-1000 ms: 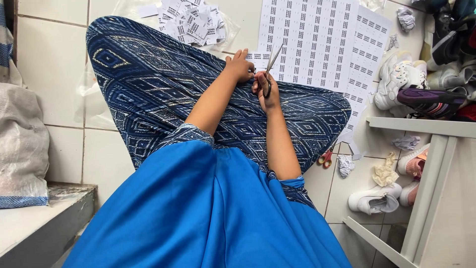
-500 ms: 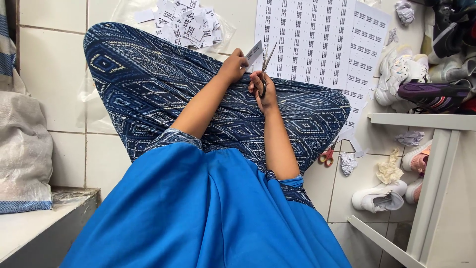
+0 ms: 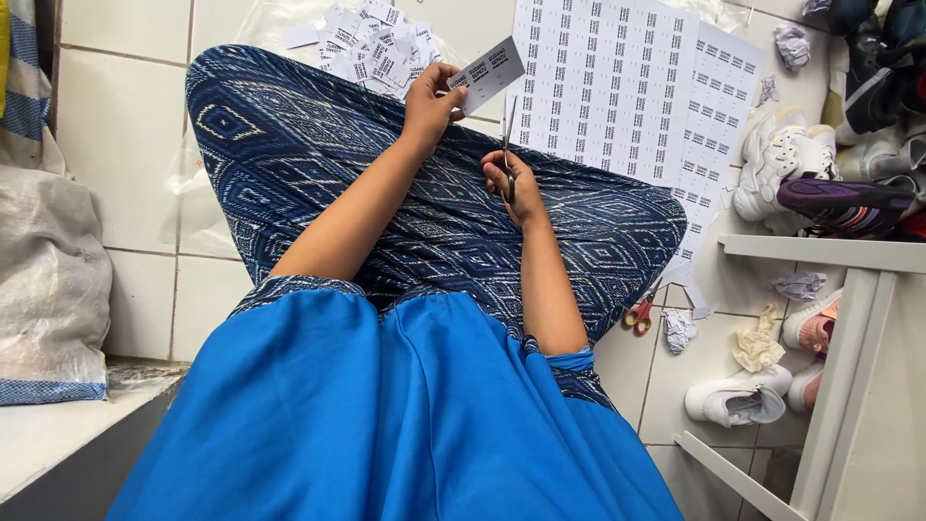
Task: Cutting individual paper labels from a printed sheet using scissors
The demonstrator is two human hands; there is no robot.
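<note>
From the head camera, the left hand (image 3: pixel 431 96) pinched a small strip of labels (image 3: pixel 490 73) above the patterned lap. Just right and nearer, the right hand (image 3: pixel 513 183) was closed around scissors (image 3: pixel 506 145), blades pointing up toward the strip. Printed sheets (image 3: pixel 603 82) lay on the floor beyond.

Cut labels (image 3: pixel 371 43) lie left of sheets (image 3: pixel 603 82).

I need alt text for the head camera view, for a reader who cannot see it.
Seated on a tiled floor, a person's left hand holds up a small strip of printed labels while the right hand holds scissors. Label sheets and cut labels lie ahead.
</note>
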